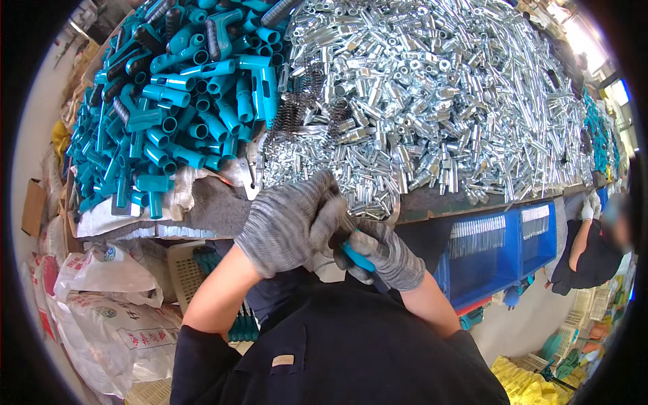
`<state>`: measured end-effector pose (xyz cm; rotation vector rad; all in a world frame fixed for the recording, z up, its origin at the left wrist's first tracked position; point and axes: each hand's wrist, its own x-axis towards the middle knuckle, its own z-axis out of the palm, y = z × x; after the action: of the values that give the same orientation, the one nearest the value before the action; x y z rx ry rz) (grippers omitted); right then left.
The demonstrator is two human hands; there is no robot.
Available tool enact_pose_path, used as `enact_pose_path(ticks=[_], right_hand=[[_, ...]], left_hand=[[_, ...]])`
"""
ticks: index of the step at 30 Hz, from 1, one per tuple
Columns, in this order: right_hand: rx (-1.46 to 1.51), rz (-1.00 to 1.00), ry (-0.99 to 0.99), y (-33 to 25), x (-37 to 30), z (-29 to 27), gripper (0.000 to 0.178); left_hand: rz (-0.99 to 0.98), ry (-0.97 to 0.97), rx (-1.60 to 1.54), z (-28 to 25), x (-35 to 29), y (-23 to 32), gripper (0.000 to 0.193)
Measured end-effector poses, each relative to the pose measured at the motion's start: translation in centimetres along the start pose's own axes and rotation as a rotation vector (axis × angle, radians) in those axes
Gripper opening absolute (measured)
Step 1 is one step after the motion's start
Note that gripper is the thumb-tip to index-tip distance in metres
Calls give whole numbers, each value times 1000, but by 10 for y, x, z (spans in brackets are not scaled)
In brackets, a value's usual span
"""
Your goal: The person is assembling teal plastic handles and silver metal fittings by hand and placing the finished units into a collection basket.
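Note:
In front of my chest, at the bench's near edge, both my hands meet in grey knitted gloves. My right hand (391, 255) is wrapped round a teal tool body (358, 257) with black parts, held tilted. My left hand (290, 219) has its fingers closed at the upper end of that body; whatever they pinch is hidden by the glove. Just beyond them lies a heap of small silvery metal pins (304, 160), with dark coil springs (293, 111) behind. Teal pistol-shaped tool bodies (196, 125), some with black grips, are piled at the left.
A large mound of silvery metal fittings and rods (439, 94) covers the bench's middle and right. Blue bins (476, 260) of thin metal parts sit below the edge. White sacks (115, 331) and a cream crate (185, 270) stand at the lower left. Another person (587, 250) works far right.

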<state>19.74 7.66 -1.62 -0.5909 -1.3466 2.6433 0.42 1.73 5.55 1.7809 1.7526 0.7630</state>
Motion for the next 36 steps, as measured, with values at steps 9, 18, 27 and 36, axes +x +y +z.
enact_pose_path(ticks=[9,18,27,36], right_hand=[[-676,-467,567,-10,24,2,71],[-537,-413,666,-2,20,-30,61],[-367,-330,531,-9,22,-27,63],[-847,-470,684,4,22,-16,55]], left_hand=[[103,92,425,13,46,-3,37],[-157,359,530,-35,121,-94,33],[18,98,-200,-69,100,-38,20],[-92,-188,12,-19,76,-13,30]])
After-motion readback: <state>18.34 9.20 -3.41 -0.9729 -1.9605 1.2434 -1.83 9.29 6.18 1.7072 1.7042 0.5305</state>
